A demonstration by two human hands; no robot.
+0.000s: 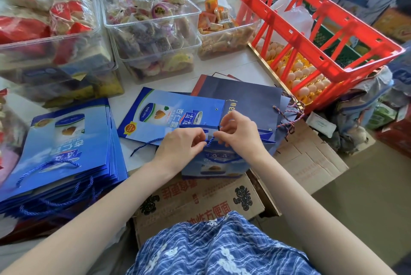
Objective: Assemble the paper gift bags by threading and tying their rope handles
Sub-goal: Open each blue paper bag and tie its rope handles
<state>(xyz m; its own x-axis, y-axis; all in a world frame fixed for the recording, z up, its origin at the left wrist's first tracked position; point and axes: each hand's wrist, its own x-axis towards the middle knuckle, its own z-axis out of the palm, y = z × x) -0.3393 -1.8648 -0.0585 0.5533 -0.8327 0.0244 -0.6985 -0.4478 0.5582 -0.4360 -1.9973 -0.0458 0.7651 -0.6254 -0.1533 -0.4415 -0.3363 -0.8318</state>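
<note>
Blue rope [210,140] pinched between both hands [209,139].

One head-worn wide-angle view looks forward and steeply down. It sits close above the counter [233,63], whose edges bend outward. No second view.

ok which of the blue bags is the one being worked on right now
The blue bag at the table's near edge, between both hands: the left hand and right hand pinch its rope. The stack on the left lies untouched.
</note>
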